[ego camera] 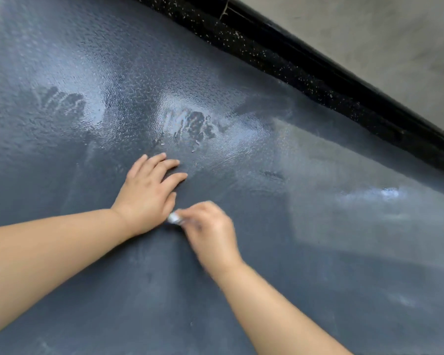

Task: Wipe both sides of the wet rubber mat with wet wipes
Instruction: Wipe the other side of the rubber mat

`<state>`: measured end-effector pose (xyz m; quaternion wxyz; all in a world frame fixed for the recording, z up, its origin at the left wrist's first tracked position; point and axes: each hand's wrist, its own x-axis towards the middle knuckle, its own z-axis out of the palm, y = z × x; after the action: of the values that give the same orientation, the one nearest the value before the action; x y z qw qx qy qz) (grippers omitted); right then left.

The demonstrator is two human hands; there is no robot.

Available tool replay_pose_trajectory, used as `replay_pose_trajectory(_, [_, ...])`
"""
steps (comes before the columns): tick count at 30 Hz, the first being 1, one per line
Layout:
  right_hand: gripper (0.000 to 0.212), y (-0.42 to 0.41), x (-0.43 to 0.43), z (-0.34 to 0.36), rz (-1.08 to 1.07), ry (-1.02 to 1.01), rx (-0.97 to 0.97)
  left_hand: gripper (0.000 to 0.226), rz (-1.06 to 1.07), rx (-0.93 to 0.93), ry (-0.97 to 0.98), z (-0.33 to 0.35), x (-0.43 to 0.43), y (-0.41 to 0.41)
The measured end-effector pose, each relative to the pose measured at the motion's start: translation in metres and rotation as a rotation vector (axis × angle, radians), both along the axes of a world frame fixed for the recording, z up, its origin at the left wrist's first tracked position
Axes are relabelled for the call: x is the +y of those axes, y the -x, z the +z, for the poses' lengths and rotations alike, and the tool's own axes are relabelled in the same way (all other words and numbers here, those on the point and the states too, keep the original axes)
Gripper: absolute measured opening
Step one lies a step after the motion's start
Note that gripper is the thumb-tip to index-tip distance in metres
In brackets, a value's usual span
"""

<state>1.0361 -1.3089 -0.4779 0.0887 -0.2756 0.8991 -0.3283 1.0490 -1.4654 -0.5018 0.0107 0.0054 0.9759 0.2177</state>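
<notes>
The mat (318, 290) is being lit softly and evenly, and pale glare is being thrown back from its wet patches at the middle and right. The right hand (210, 231) is being smeared by motion blur; the left hand (149, 196) is being rendered sharply. Faint shadows are being cast beneath both.

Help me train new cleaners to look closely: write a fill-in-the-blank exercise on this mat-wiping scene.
1. The left hand, fingers straight, lies ____ on the rubber mat and holds nothing.
2. The small wipe pinched in the right hand is ____ in colour.
3. The speckled strip beyond the mat's far edge is ____ in colour.
Missing words: flat; white; black.
</notes>
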Motion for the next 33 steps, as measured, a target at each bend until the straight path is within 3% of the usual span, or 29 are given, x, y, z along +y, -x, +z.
replay_pose_trajectory(4, [0.014,0.07,0.047,0.002,-0.656,-0.046,-0.056,0.052,-0.094,-0.117,0.124,0.004,-0.012,-0.032])
replay_pose_trajectory(7, [0.02,0.088,0.067,-0.014,-0.793,-0.191,-0.059,0.054,-0.141,-0.14,0.181,0.005,-0.023,-0.05])
replay_pose_trajectory(10, [0.019,0.046,0.034,-0.019,-0.63,-0.235,0.007,0.055,-0.164,-0.142,0.185,0.009,-0.028,-0.06])
replay_pose_trajectory(13, [0.029,-0.033,-0.001,-0.017,-0.313,-0.197,0.055,0.046,-0.149,-0.132,0.187,0.011,-0.027,-0.06])
replay_pose_trajectory(17, [0.018,-0.09,-0.007,-0.003,0.016,-0.043,-0.084,0.054,-0.116,-0.205,0.208,0.005,-0.025,-0.06])
replay_pose_trajectory(19, [0.021,-0.065,0.005,0.004,-0.008,-0.036,-0.025,0.057,-0.133,-0.254,0.302,0.003,-0.026,-0.06])
replay_pose_trajectory(23, [0.019,0.023,0.042,0.002,-0.57,-0.07,-0.024,0.059,-0.169,-0.321,0.38,0.003,-0.03,-0.066])
replay_pose_trajectory(26, [0.019,0.047,0.066,-0.014,-0.744,-0.175,-0.051,0.06,-0.177,-0.349,0.409,0.006,-0.03,-0.071])
replay_pose_trajectory(29, [0.021,-0.002,0.043,-0.017,-0.627,-0.177,-0.043,0.061,-0.169,-0.37,0.396,0.008,-0.026,-0.073])
replay_pose_trajectory(33, [0.025,-0.112,0.012,-0.014,-0.174,-0.09,-0.011,0.062,-0.15,-0.392,0.397,0.008,-0.017,-0.074])
